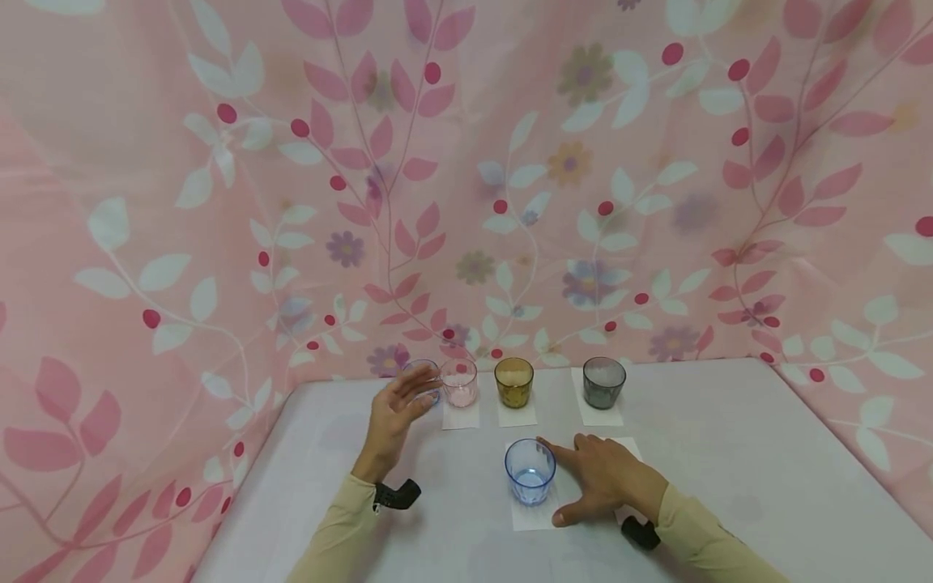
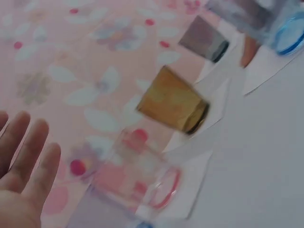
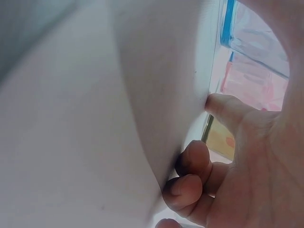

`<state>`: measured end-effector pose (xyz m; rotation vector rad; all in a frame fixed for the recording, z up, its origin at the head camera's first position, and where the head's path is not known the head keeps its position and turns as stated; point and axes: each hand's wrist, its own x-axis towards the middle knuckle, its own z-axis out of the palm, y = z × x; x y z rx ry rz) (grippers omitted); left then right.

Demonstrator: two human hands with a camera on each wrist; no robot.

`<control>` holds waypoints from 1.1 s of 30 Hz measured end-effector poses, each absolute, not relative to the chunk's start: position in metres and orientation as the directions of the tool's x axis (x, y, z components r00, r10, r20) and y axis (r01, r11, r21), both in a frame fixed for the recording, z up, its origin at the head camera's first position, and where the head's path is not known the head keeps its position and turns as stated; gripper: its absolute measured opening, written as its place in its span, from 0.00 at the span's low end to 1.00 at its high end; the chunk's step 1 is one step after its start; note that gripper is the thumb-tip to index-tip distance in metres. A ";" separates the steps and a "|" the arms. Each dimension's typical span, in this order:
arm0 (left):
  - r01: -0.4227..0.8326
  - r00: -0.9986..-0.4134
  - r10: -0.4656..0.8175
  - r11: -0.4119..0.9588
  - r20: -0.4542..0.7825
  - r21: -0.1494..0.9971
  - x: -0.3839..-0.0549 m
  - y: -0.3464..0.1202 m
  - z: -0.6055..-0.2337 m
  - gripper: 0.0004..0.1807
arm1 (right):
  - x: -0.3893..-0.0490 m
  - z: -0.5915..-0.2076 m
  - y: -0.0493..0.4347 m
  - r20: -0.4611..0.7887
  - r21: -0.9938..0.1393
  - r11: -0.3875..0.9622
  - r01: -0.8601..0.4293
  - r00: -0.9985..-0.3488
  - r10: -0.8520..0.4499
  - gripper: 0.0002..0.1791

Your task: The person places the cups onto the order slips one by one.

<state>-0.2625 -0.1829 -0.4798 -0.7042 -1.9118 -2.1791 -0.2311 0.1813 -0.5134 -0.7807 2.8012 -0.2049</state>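
A light blue glass (image 1: 530,478) stands upright on a white paper (image 1: 530,521) near the front. My right hand (image 1: 608,478) rests beside its right side, thumb and index finger spread apart. In the right wrist view the middle and ring fingertips (image 3: 187,190) are bent against the white surface. At the back left my left hand (image 1: 394,417), fingers extended, overlaps a bluish clear glass (image 1: 435,397) and partly hides it. Just right of that is a pink glass (image 1: 459,389). In the left wrist view, nothing lies in the visible palm (image 2: 16,209).
An amber glass (image 1: 514,387) and a grey glass (image 1: 603,387) stand in the back row on white papers. Another white paper (image 1: 627,444) shows behind the right hand. A pink floral cloth (image 1: 466,202) hangs behind the white table (image 1: 743,453).
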 end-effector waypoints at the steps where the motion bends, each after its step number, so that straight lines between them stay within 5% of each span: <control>1: 0.432 -0.882 0.127 -0.170 0.454 0.886 -0.265 -0.189 -0.478 0.30 | -0.231 -0.514 0.181 -0.182 -0.201 0.850 -0.487 -0.834 -0.521 0.64; 9: 0.426 -0.887 -0.206 -0.017 0.414 0.905 -0.286 -0.218 -0.488 0.30 | -0.230 -0.512 0.183 -0.181 -0.207 0.854 -0.477 -0.839 -0.513 0.65; 21: 0.277 -0.957 -0.075 0.045 0.280 0.960 -0.309 -0.223 -0.524 0.46 | -0.228 -0.507 0.183 -0.179 -0.258 0.836 -0.484 -0.826 -0.534 0.64; 33: 0.236 -0.970 -0.061 0.021 0.237 0.972 -0.321 -0.212 -0.537 0.46 | -0.230 -0.496 0.196 -0.197 -0.355 0.826 -0.437 -0.829 -0.523 0.63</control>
